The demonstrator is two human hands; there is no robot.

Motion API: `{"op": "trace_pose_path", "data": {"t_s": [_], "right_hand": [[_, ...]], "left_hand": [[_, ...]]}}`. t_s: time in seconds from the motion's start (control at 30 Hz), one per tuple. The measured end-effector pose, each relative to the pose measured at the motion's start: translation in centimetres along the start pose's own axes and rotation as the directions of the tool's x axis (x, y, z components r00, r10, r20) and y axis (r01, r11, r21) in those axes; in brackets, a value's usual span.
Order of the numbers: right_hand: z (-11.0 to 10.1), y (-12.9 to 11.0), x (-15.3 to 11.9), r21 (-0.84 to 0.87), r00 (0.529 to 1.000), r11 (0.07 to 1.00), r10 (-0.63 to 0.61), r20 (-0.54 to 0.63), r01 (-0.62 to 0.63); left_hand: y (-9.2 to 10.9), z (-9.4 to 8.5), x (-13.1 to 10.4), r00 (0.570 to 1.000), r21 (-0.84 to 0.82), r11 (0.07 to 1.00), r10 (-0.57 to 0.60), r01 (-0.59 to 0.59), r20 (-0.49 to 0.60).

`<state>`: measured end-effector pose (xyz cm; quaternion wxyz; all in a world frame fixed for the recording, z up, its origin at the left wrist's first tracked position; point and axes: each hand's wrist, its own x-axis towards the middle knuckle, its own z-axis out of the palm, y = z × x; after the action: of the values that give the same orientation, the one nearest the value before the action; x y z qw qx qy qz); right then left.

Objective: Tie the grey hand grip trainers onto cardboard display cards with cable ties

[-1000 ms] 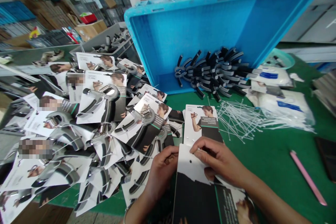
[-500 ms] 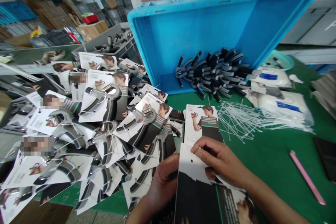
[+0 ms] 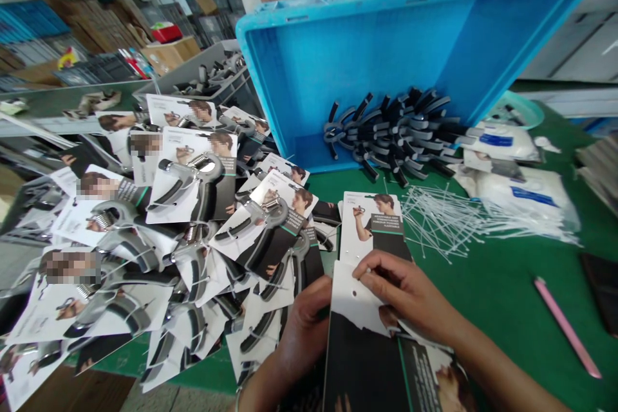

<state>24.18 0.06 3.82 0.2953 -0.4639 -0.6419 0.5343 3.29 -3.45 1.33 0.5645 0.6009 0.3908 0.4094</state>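
Observation:
A printed black-and-white packaging card point(image 3: 364, 360) stands tilted in front of me, with a small punched hole in its white part. My left hand point(image 3: 306, 318) grips its left edge, fingers reaching behind it. Over the upper right of the card, my right hand point(image 3: 396, 283) is closed in a pinch against the white surface; whatever is between the fingertips is too small to make out. Just beyond lies another printed card point(image 3: 355, 232) on the table. Carded hand grippers point(image 3: 186, 187) with grey and black handles are heaped on the left.
A blue crate point(image 3: 386, 45) tipped on its side holds loose hand grippers point(image 3: 400, 132). White cable ties point(image 3: 439, 222) lie scattered to the right, near plastic bags point(image 3: 526, 196). A pink pen-like stick point(image 3: 567, 328) and a dark flat object point(image 3: 601, 290) are at far right.
Both hands stay almost in place on the card, with the right still pinching. The whole view has shifted very slightly; nothing has been let go or picked up.

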Motion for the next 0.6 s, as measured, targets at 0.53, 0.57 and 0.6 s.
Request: {"op": "trace_pose_path", "data": {"t_s": [0.53,0.57,0.6], "right_hand": [[0.4,-0.1,0.1,-0.014,0.999,1.0,-0.008,0.045,0.009],[0.4,-0.1,0.0,-0.011,0.999,1.0,-0.004,0.043,0.004],[0.4,0.0,0.0,-0.005,0.999,1.0,0.002,0.039,-0.001]], "left_hand": [[-0.1,0.2,-1.3,0.999,0.009,1.0,0.008,-0.009,0.034],[-0.1,0.3,-1.4,1.0,0.004,1.0,0.012,-0.012,0.029],[-0.1,0.3,-1.4,1.0,-0.004,1.0,0.013,-0.013,0.024]]}}
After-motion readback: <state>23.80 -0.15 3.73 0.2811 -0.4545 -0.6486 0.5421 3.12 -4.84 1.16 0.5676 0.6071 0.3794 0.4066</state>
